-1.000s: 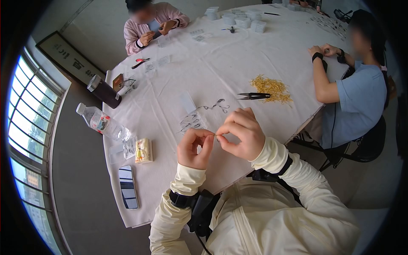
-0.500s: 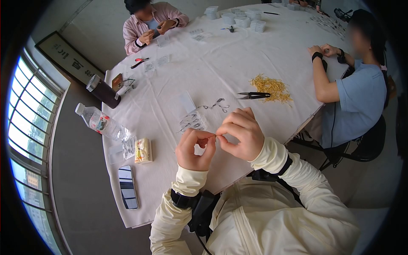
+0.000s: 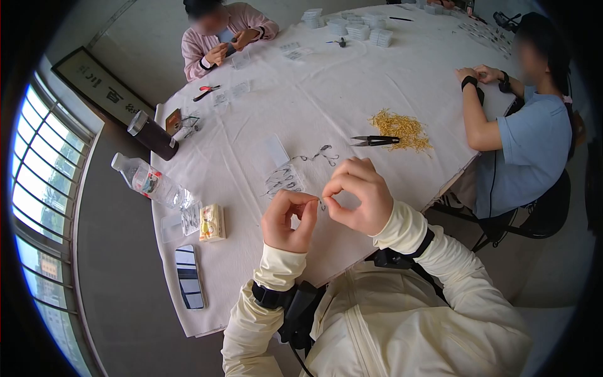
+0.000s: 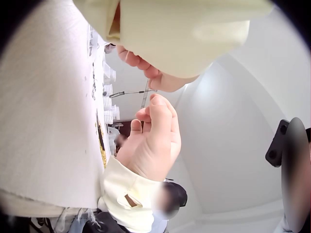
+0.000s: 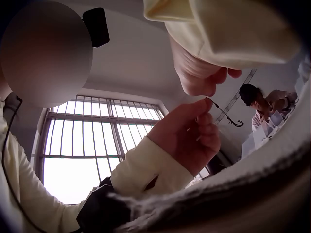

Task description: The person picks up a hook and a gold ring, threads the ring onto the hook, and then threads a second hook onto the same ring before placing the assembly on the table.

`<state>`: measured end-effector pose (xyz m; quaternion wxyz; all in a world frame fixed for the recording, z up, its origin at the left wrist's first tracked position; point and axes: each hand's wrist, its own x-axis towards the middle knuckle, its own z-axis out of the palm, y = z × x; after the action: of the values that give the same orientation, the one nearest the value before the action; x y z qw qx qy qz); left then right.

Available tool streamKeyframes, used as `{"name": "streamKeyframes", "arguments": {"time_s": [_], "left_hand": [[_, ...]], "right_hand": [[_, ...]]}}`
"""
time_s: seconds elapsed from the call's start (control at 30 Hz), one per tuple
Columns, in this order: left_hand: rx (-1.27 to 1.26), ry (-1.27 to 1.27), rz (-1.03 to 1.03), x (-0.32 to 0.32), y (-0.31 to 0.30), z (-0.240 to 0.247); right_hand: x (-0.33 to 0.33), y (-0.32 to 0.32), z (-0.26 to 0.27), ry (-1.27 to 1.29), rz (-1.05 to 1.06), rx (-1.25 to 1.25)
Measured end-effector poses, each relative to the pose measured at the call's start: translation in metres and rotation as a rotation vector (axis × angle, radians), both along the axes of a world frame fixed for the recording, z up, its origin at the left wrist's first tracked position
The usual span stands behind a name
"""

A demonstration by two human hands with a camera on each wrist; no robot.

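a: what does the left hand hold?

b: a small dark hook. finger and thumb pinch one end, up in the air over the tabletop, close to its near edge.

a: why that end?

b: i think it lets the bent part poke out free, so it won't prick the skin.

a: how wide is that hand?

b: narrow at the tips, as they meet on the hook. behind them, finger and thumb make a round loop with a gap inside.

a: and the right hand?

b: curled too, its finger and thumb tips very near each other, just beside the left hand's tips. i can't tell if something thin is between them.

a: why are the hands so near?

b: the hook is tiny, so maybe both need to be right by it.

a: what is past the hands?

b: a clear case with dark hooks in it, and some loose hooks near it. i guess they lie there to be easy to reach.

a: and the heap of gold bits?

b: over toward the tabletop's right edge. black snips touch it with their handles, and the blades point to the left edge. maybe that makes the handles easy to grab.
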<state>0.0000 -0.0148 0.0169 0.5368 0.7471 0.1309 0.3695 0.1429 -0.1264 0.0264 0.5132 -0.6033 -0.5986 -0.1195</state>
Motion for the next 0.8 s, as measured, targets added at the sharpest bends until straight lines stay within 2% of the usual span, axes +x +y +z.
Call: {"name": "streamKeyframes", "arguments": {"time_s": [0.17,0.47,0.57,0.63,0.7,0.77,0.8], "left_hand": [[-0.029,-0.023,-0.008,0.000,0.001,-0.002],[0.072,-0.007,0.005,-0.001,0.002,-0.001],[-0.018,-0.002,-0.006,-0.002,0.001,0.001],[-0.253,-0.065,0.035,-0.005,0.006,0.000],[-0.225,-0.081,0.094,-0.007,0.015,-0.002],[-0.406,-0.178,0.194,-0.010,0.021,-0.003],[-0.406,-0.197,0.223,-0.009,0.022,-0.002]], "right_hand": [[-0.003,0.000,0.000,-0.032,0.005,0.011],[-0.003,0.000,-0.001,-0.039,-0.025,0.014],[0.003,-0.003,0.005,0.024,-0.053,0.004],[0.015,-0.003,0.008,0.080,-0.072,-0.003],[0.034,0.001,0.008,0.128,-0.028,-0.065],[0.051,0.008,0.008,0.059,-0.011,-0.122],[0.057,0.013,0.009,0.027,0.031,-0.198]]}}
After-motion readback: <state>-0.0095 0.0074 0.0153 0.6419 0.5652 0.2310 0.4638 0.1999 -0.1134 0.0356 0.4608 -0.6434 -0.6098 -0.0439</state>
